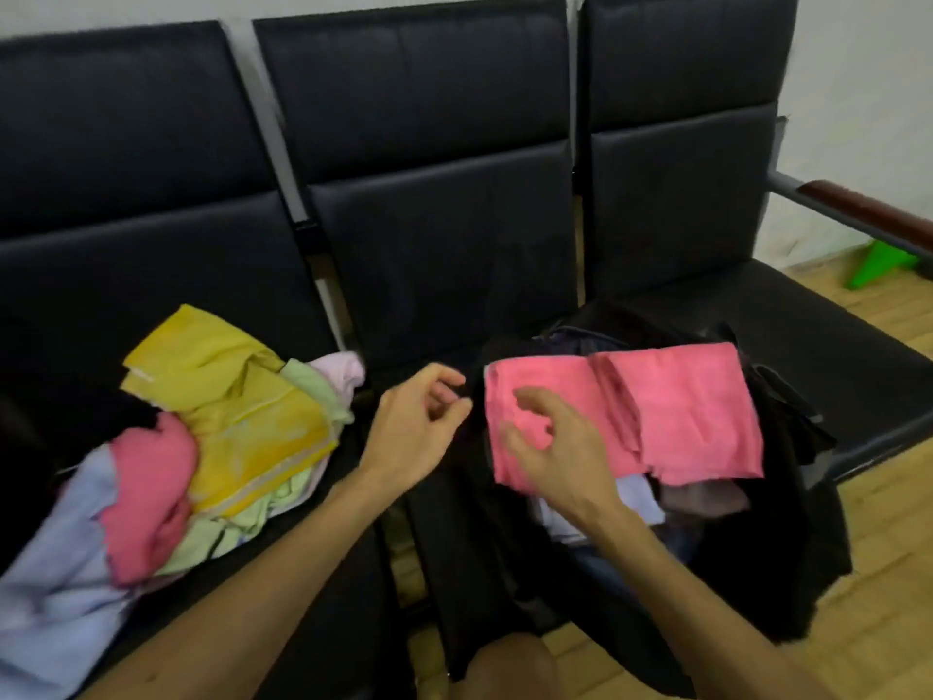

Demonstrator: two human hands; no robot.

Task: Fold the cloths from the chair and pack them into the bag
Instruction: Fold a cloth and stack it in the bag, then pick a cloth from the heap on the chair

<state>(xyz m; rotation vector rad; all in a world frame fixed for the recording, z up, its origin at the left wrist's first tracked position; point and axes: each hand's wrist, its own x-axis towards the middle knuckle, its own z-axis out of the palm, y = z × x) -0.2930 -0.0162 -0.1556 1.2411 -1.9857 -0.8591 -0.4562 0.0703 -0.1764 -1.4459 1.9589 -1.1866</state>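
A folded pink cloth lies across the open top of a black bag on the right seat. My right hand hovers over the cloth's left end, fingers loosely spread and holding nothing. My left hand hangs just left of the bag, fingers loosely curled and empty. A heap of cloths sits on the left seat: a yellow cloth on top, another pink cloth, a pale green cloth and a lavender cloth. Other folded cloths show inside the bag under the pink one.
Three joined black padded seats stand against a white wall. A wooden armrest sticks out at the right. A green object lies on the wooden floor behind it. My knee is at the bottom.
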